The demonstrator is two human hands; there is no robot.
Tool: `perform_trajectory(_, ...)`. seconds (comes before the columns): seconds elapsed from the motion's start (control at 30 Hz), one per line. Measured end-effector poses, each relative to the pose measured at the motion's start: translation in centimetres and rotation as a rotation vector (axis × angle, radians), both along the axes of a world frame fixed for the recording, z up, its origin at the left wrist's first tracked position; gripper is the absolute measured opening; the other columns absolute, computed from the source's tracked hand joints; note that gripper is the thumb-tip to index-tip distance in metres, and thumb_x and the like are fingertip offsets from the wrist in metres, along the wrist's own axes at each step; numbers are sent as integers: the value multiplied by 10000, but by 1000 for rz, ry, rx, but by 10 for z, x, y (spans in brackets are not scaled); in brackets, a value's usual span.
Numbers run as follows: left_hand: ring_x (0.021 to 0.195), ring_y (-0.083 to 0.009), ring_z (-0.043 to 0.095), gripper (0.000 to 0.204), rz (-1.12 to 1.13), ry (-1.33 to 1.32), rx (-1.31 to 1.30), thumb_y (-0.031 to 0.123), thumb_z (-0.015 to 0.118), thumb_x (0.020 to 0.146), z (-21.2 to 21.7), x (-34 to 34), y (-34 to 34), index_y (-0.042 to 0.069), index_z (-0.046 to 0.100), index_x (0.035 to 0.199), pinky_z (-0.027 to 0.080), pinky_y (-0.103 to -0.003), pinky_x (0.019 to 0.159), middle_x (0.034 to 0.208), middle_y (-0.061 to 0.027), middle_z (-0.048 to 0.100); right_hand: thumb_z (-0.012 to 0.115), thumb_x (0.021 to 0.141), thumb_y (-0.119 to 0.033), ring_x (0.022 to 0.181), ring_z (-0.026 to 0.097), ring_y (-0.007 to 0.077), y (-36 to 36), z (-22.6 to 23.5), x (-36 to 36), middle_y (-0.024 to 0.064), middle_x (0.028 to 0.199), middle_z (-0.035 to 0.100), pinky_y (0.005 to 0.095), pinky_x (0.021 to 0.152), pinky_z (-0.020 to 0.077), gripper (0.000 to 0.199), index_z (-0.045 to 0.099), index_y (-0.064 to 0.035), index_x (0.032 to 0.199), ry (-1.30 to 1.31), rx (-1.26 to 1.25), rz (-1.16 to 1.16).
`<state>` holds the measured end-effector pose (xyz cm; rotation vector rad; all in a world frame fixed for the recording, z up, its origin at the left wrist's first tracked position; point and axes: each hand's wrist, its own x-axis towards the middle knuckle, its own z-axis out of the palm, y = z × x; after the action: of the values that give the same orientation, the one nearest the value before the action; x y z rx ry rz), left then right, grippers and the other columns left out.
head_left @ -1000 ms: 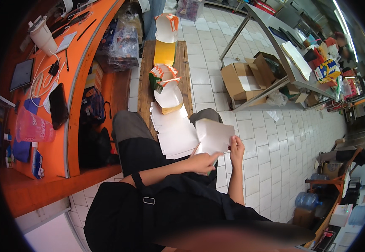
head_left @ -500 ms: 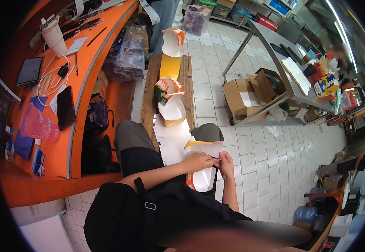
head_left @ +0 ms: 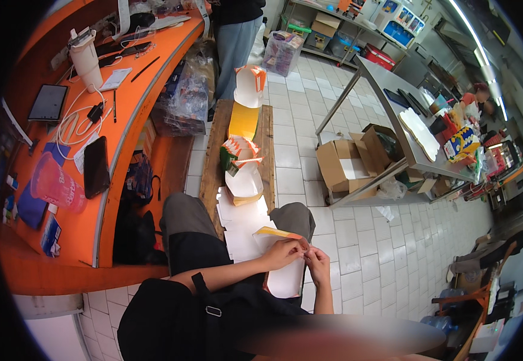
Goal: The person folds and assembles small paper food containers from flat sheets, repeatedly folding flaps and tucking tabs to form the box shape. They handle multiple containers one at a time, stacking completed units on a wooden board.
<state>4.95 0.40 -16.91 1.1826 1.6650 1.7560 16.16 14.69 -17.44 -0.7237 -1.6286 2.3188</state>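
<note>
An open cardboard food box (head_left: 285, 283), white inside with orange printed edges, rests on my lap. My left hand (head_left: 283, 253) is closed with its fingers pinching the box's right corner, where a raised yellow-edged wall stands. Against the same corner, my right hand (head_left: 318, 265) pinches the cardboard from the right side. The fingertips of both hands nearly meet, hiding the exact fold between them. Just beyond my lap, flat white cardboard blanks (head_left: 240, 231) lie overlapping on a wooden bench (head_left: 211, 162).
Folded boxes line the bench: a white-lined one (head_left: 245, 184), an orange-and-white one (head_left: 237, 148), a yellow one (head_left: 243, 122) and another (head_left: 249, 87). An orange counter (head_left: 130, 96) runs along the left. A steel table (head_left: 388, 84) and brown cartons (head_left: 340, 165) stand right. Someone's legs (head_left: 235, 54) are beyond.
The box's raised wall has tipped from showing its white face to nearly edge-on. My hands have moved slightly lower, still at the corner. The view has shifted, showing more of the standing person.
</note>
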Motion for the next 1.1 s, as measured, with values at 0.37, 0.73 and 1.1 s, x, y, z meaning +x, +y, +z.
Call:
perform_trajectory(0.37, 792, -103, 613, 195, 69, -467, 262, 96, 648, 837, 67, -10, 4, -8, 521, 942, 502, -231, 694, 852, -59, 607, 587, 871, -113, 1094, 501, 205, -14, 75, -39, 122, 1203, 499, 345, 948, 392, 88, 573, -30, 896, 365, -42, 164)
perform_trajectory(0.73, 958, -147, 579, 302, -32, -704, 398, 232, 598, 876, 95, -23, -7, 44, 489, 1086, 478, -255, 788, 1013, -72, 595, 491, 818, 81, 960, 551, 233, -28, 117, -55, 112, 1058, 540, 310, 843, 446, 410, 625, -115, 1153, 284, 997, -26)
perform_trajectory(1.1, 629, -223, 639, 133, 709, 634, 193, 35, 665, 787, 108, -47, -19, -8, 577, 877, 518, -301, 587, 738, -85, 641, 542, 846, 20, 918, 627, 235, -46, 136, -54, 146, 1036, 635, 307, 775, 500, 154, 658, -6, 944, 317, 1118, -275)
